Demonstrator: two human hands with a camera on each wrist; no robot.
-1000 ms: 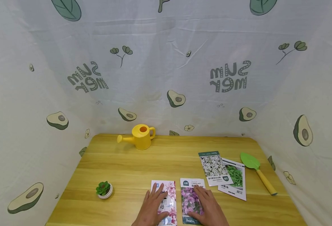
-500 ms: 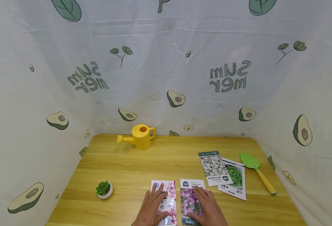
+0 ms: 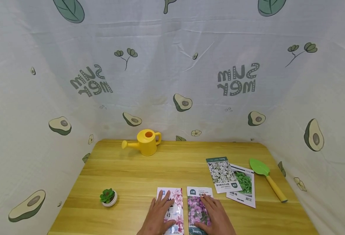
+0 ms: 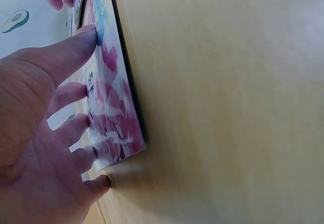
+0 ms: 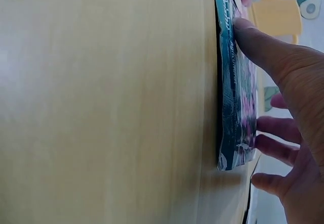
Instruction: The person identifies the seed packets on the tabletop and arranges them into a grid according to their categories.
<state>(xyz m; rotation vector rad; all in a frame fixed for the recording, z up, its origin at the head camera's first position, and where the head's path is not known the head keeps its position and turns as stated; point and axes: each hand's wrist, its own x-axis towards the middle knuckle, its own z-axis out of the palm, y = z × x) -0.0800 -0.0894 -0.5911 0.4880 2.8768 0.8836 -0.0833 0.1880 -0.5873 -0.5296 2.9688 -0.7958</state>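
Note:
Two flower seed packets lie side by side near the table's front, a narrow gap between them. On the pink-and-white seed packet (image 3: pixel 177 197) rests my left hand (image 3: pixel 157 215), its fingers spread. My right hand (image 3: pixel 217 216) touches the purple-flowered seed packet (image 3: pixel 195 209) from above with extended fingers. Seen from the left wrist, the thumb and fingertips press on the pink packet (image 4: pixel 114 97), and the little finger meets the table beside it. In the right wrist view the thumb touches the purple packet's dark green end (image 5: pixel 228 97); its far part is partly hidden by the hand.
Two more seed packets, one white-flowered (image 3: pixel 221 173) overlapping one green-leaved (image 3: pixel 244 182), lie at the right beside a green trowel (image 3: pixel 267 178) with a yellow handle. A yellow watering can (image 3: pixel 147 143) stands at the back. A small potted succulent (image 3: pixel 107 197) sits left.
The purple-flowered packet has slid slightly toward me under my right hand, bringing its top edge nearly level with the pink one. My left hand has stayed in place.

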